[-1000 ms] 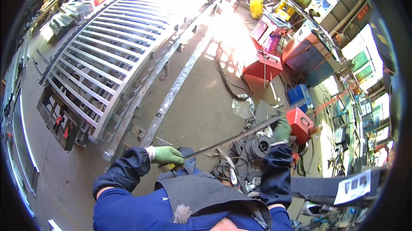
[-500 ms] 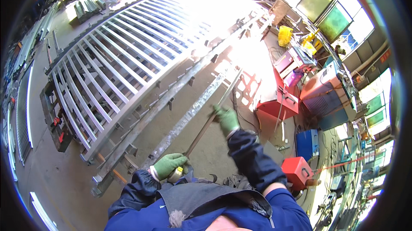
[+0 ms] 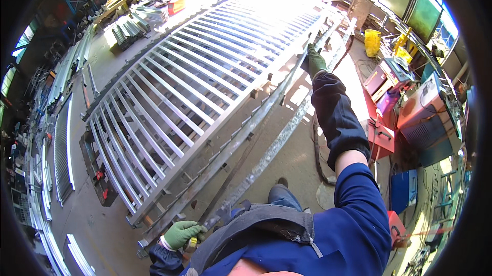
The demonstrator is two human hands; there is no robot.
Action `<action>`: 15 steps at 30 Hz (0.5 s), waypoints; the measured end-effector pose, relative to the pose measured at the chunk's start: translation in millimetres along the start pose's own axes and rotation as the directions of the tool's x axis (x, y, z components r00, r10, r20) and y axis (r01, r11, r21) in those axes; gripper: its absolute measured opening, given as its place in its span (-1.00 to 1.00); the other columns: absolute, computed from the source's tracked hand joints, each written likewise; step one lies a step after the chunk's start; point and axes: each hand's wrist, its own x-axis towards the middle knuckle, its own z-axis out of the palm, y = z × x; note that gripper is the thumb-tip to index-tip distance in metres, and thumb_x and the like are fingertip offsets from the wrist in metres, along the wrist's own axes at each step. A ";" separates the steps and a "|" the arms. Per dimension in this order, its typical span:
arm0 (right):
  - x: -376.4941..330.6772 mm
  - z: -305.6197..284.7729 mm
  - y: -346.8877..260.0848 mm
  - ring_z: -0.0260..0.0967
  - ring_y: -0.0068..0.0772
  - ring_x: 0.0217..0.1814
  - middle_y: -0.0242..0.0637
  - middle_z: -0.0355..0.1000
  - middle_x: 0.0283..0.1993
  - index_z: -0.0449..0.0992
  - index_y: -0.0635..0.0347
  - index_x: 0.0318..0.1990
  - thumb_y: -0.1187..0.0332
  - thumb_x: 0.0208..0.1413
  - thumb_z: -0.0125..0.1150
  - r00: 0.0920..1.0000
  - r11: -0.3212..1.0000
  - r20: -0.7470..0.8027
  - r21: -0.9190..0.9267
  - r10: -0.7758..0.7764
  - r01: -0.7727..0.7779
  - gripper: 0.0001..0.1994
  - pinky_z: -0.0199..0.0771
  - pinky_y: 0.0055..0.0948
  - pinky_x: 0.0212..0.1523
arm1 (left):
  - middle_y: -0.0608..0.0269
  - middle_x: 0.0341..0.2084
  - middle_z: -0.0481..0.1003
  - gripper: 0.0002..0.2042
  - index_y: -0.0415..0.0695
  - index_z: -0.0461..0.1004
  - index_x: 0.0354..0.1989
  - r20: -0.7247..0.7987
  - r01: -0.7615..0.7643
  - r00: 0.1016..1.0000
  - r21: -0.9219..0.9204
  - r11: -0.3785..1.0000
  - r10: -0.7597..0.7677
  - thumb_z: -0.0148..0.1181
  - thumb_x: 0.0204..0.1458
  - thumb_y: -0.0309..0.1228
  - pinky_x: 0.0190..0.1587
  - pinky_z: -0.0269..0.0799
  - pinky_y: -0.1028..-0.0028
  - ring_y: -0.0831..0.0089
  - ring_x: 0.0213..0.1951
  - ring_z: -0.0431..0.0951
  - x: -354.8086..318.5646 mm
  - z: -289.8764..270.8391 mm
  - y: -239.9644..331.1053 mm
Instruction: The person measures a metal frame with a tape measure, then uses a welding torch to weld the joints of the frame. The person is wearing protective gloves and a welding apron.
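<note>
My left hand (image 3: 183, 235), in a green glove, is closed around a small yellow tape measure (image 3: 193, 243) near my waist at the lower left. A thin dark strip (image 3: 233, 172) runs from near it toward the far right; I cannot tell whether it is the tape's blade or a shadow. My right arm is stretched far forward. My gloved right hand (image 3: 316, 62) is at the far part of the near steel rail (image 3: 246, 138), its fingers closed, and what they hold is hidden. Beyond the rail lies a large slatted metal panel (image 3: 177, 94).
A mottled metal bar (image 3: 271, 150) runs between me and the rail. At right stand red machine cases (image 3: 380, 137), a blue box (image 3: 404, 191) and a yellow bucket (image 3: 372, 42). Metal profiles (image 3: 79, 255) lie on the floor at left. Strong glare covers the far end.
My right hand has moved from the middle of the strip to far forward beside the rail. My left hand has shifted left and down, still holding the tape measure. The view has turned.
</note>
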 end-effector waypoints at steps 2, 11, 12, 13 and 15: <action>29.4 47.9 15.1 0.66 -0.32 -0.19 -0.10 0.72 -0.09 0.62 0.24 0.16 -0.17 0.47 0.06 0.995 0.966 0.097 0.258 -0.011 -0.015 -0.41 0.65 -0.42 -0.17 | 0.14 -0.31 0.70 -0.72 -0.34 0.65 0.02 -0.012 -0.085 0.996 -0.026 0.996 0.085 0.22 0.41 -0.34 -0.13 0.61 0.43 0.42 -0.25 0.70 32.0 19.0 33.0; 192.9 123.8 168.2 0.50 -0.03 0.28 -0.02 0.54 0.26 0.56 0.11 0.32 -0.05 0.33 0.25 0.808 0.769 0.551 -0.419 -0.209 0.484 -0.44 0.48 -0.18 0.30 | 0.22 -0.38 0.65 -0.72 -0.29 0.64 -0.03 -0.163 -0.368 0.926 -0.181 0.912 0.341 0.19 0.41 -0.27 -0.40 0.57 0.50 0.47 -0.45 0.64 288.5 101.5 320.5; 194.8 131.1 165.5 0.39 0.03 0.44 0.02 0.41 0.43 0.54 0.07 0.35 -0.01 0.32 0.26 0.773 0.698 0.628 -0.511 -0.096 0.502 -0.45 0.38 -0.12 0.45 | 0.20 -0.38 0.64 -0.71 -0.30 0.63 -0.01 -0.186 -0.396 0.912 -0.177 0.901 0.365 0.18 0.41 -0.28 -0.41 0.56 0.50 0.47 -0.46 0.63 325.1 94.7 345.6; 209.2 118.0 177.8 0.32 0.06 0.49 0.02 0.39 0.46 0.52 0.05 0.37 -0.04 0.31 0.24 0.785 0.565 0.598 -0.596 -0.163 0.571 -0.42 0.33 -0.09 0.49 | 0.19 -0.40 0.63 -0.71 -0.31 0.61 -0.01 -0.158 -0.404 0.912 -0.185 0.896 0.379 0.18 0.41 -0.29 -0.41 0.56 0.50 0.47 -0.47 0.63 361.2 109.0 388.8; 232.0 110.5 190.7 0.05 0.02 0.69 -0.07 0.20 0.61 0.38 0.01 0.49 -0.16 0.34 0.13 0.785 0.354 0.614 -0.718 -0.082 0.599 -0.31 0.02 -0.06 0.64 | 0.17 -0.41 0.63 -0.73 -0.31 0.61 -0.04 -0.151 -0.392 0.919 -0.233 0.890 0.366 0.18 0.40 -0.30 -0.42 0.58 0.48 0.45 -0.47 0.63 431.0 122.7 458.2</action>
